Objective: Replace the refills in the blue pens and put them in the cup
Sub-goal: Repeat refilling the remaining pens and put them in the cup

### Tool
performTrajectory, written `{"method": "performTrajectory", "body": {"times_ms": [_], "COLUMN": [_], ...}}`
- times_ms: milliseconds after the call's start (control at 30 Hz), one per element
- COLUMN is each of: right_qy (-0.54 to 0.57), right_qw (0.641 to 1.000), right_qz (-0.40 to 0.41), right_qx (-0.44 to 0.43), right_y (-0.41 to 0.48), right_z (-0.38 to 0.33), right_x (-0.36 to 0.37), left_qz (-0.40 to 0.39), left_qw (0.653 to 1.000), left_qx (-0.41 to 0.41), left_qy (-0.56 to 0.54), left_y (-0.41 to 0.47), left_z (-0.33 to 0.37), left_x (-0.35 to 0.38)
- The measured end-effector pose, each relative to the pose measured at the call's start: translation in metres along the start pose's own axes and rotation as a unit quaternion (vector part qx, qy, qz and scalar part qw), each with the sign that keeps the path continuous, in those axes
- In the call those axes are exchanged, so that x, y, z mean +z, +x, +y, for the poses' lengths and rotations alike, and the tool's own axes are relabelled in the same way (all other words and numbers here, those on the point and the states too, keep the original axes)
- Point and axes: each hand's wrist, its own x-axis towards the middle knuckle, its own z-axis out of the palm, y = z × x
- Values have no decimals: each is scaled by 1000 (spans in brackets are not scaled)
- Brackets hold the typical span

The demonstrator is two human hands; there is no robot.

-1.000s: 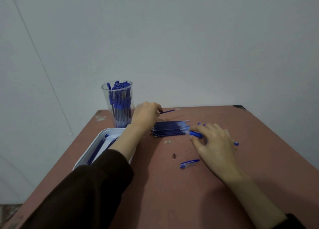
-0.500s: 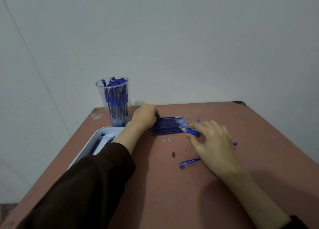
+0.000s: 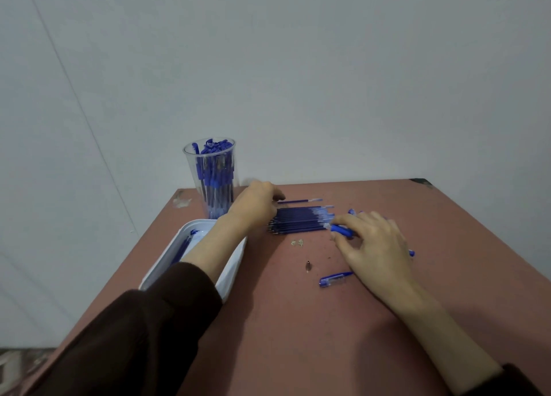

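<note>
A clear cup (image 3: 213, 184) packed with several blue pens stands at the table's back left. A pile of dark blue refills (image 3: 301, 224) lies in the middle. My left hand (image 3: 256, 206) sits at the pile's left end and pinches a single refill (image 3: 301, 201) that points right, just behind the pile. My right hand (image 3: 375, 246) rests on the table at the pile's right end, its fingers curled round a blue pen barrel (image 3: 341, 230). A short blue pen part (image 3: 334, 279) and a small metal tip (image 3: 308, 266) lie loose in front.
A white tray (image 3: 232, 273) holding blue pens lies at the left, under my left forearm. Small crumbs (image 3: 297, 242) lie near the pile. More blue pen pieces (image 3: 351, 211) peek out behind my right hand. The table's far edge meets a grey wall.
My left hand dropped onto the refill pile, then drew back a little with one refill held out behind the pile. My right hand stayed put with the barrel.
</note>
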Motion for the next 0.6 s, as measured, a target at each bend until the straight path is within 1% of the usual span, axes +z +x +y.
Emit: {"method": "performTrajectory", "body": {"times_ms": [100, 167, 300, 367, 433, 467, 600], "right_qy": [6, 8, 16, 17, 20, 20, 20], "right_qw": [1000, 1000, 1000, 1000, 999, 999, 999], "right_qz": [3, 1, -2, -2, -4, -6, -9], "right_qx": [-13, -17, -25, -24, -29, -31, -26], "right_y": [-1, -2, -2, -3, -3, -4, -5], "right_z": [-2, -4, -9, -11, -12, -12, -10], "right_x": [-1, -1, -3, -4, -5, -5, -4], "left_qz": [44, 60, 34, -7, -42, -46, -4], "left_qw": [999, 998, 995, 991, 986, 984, 980], "left_qx": [16, -3, -77, -110, -138, -150, -174], "left_qy": [-21, -18, 43, 77, 84, 79, 92], "left_y": [-27, -47, -78, -89, -97, -99, -99], "left_z": [1, -9, -41, -48, -48, -47, -45], "left_x": [-18, -30, -44, -44, -41, -39, -29]}}
